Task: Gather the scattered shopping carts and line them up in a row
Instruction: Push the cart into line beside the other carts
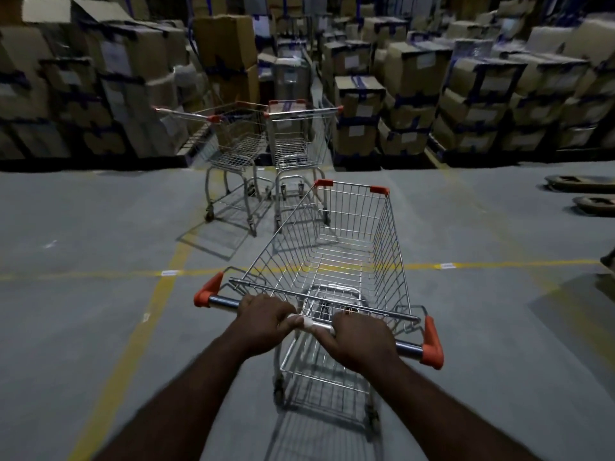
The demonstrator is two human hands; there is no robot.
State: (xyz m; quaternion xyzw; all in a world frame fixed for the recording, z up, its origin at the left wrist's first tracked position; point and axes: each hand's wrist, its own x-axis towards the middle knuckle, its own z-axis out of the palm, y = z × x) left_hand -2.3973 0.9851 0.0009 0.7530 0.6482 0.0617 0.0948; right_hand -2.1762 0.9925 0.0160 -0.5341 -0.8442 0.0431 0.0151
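Observation:
A wire shopping cart [346, 234] with orange corner caps stands right in front of me, its basket empty. My left hand [264, 319] and my right hand [361, 339] both grip its steel handle bar [407, 348], close together near the middle. Ahead, two more empty carts stand side by side at the foot of the box stacks: the left cart [233, 144] is angled, with its handle pointing left, and the right cart [299, 141] faces me squarely. My cart's front edge is close to the right cart's wheels.
Stacked cardboard boxes [482, 94] on pallets wall off the far side, with a narrow aisle behind the two carts. Yellow floor lines [139, 337] cross the grey concrete. Two flat dollies [579, 183] lie at the right edge. Open floor spreads left and right.

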